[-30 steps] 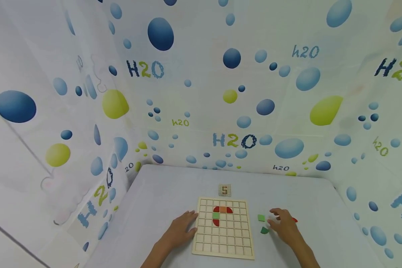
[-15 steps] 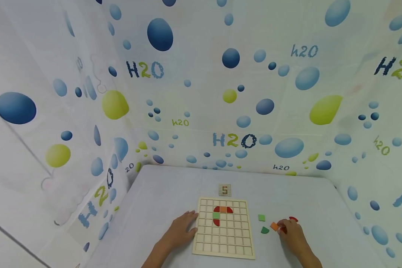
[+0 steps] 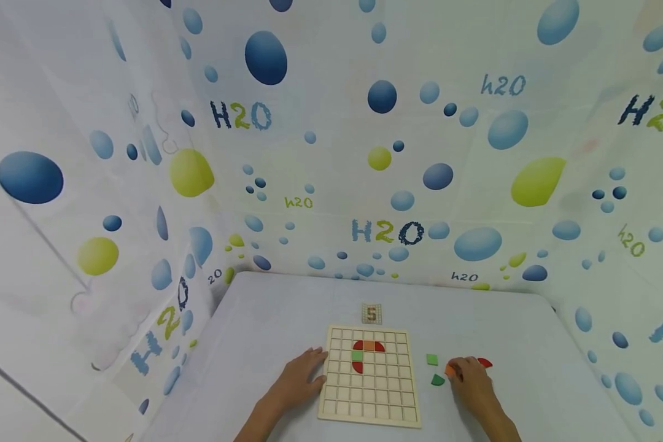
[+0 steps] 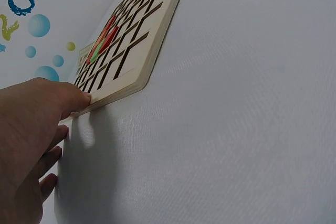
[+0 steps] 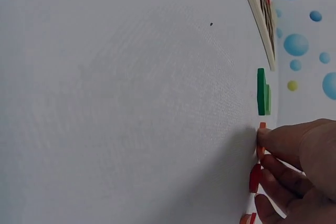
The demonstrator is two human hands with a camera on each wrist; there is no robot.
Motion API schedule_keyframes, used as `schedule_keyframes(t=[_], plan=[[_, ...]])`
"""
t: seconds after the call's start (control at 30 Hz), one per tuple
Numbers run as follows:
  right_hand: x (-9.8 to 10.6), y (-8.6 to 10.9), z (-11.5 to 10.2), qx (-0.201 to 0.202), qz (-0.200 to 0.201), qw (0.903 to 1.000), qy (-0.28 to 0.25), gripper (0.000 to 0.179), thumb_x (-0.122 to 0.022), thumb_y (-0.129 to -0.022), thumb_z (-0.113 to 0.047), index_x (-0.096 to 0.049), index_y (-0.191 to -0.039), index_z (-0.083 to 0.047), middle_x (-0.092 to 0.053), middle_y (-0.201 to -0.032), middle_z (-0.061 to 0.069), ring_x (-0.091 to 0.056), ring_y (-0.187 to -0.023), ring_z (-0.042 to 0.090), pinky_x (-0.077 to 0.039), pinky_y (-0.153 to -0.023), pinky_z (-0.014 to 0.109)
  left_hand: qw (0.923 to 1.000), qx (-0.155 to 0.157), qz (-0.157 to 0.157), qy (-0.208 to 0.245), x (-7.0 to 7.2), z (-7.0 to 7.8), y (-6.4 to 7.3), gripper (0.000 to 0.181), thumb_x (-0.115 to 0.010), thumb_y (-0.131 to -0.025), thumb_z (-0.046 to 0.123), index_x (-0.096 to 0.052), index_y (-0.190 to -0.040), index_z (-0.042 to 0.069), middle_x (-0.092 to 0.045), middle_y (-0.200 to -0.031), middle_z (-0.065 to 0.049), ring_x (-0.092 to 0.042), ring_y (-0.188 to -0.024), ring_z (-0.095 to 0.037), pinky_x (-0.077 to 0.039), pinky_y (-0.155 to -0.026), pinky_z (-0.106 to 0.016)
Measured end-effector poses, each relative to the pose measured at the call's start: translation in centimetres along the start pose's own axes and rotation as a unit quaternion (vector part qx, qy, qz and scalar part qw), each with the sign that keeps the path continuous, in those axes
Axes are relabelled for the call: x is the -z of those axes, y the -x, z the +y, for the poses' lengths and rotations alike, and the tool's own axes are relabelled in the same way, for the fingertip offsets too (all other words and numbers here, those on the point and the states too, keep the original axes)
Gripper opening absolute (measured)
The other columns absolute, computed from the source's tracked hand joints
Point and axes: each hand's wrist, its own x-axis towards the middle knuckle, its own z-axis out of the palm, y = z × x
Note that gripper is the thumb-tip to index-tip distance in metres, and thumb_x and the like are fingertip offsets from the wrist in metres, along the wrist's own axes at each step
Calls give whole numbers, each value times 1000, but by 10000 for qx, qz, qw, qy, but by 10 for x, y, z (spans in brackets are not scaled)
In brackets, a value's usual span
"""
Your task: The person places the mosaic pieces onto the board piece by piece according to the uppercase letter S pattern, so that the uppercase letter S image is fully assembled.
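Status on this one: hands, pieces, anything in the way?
Left hand touching the board. Right hand pinching an orange piece. Possibly in the way: green square, dark green piece, between right hand and board.

Green square (image 3: 432, 359), dark-green wedge (image 3: 438, 380) between grid board (image 3: 369, 393) and right fingers (image 5: 278, 187); free room above

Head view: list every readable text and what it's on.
"H2O": larger lettering on the patterned backdrop, repeated; cut off at the right edge.
"h2O": smaller lettering, same backdrop, repeated.
"2O": backdrop's left fold; no first letter visible.
"S" or "5": on the small card beyond the board; too small to tell which.
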Motion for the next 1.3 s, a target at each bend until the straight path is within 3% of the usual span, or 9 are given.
schedule_keyframes(t=[0.27,0.53,0.73,1.07,1.3], plan=[[1,-2,-2,-19,-103,9990,-443,31,-76,-91,2,-70,-121,3,-64,-109,13,-60,-92,19,-58,-80,37,10000,-14,33,-43,-1,-1,-1,57,-67,-102,30,-54,-153,11,-52,-160,-13,-44,-150,-41,-38,-121,-65],[-3,-9,5,-33,-190,9975,-678,29,-74,-94,-1,-71,-123,-1,-64,-115,11,-57,-92,17,-52,-73,24,9997,-148,160,-92,1,1,-1,56,-66,-102,31,-54,-153,9,-53,-159,-16,-46,-148,-44,-39,-118,-68],[-7,-13,11,-35,-271,9976,-630,29,-74,-96,-4,-71,-124,-1,-64,-112,9,-57,-93,17,-53,-75,28,9992,-284,226,-180,-1,-1,-1,55,-65,-102,31,-55,-151,8,-54,-157,-18,-47,-146,-46,-42,-115,-69],[-3,-16,5,131,-428,9975,-541,23,-75,-95,-3,-70,-117,0,-63,-105,7,-55,-90,16,-53,-75,29,9999,-68,61,-65,0,0,-1,57,-66,-102,30,-53,-153,10,-51,-160,-15,-44,-150,-42,-39,-120,-66],[-11,-26,-2,412,-344,9974,-489,22,-73,-95,-3,-70,-117,1,-65,-108,10,-61,-99,23,-58,-91,46,9999,-58,65,-57,1,2,0,58,-67,-101,31,-54,-153,10,-52,-159,-15,-44,-150,-42,-39,-119,-66]])
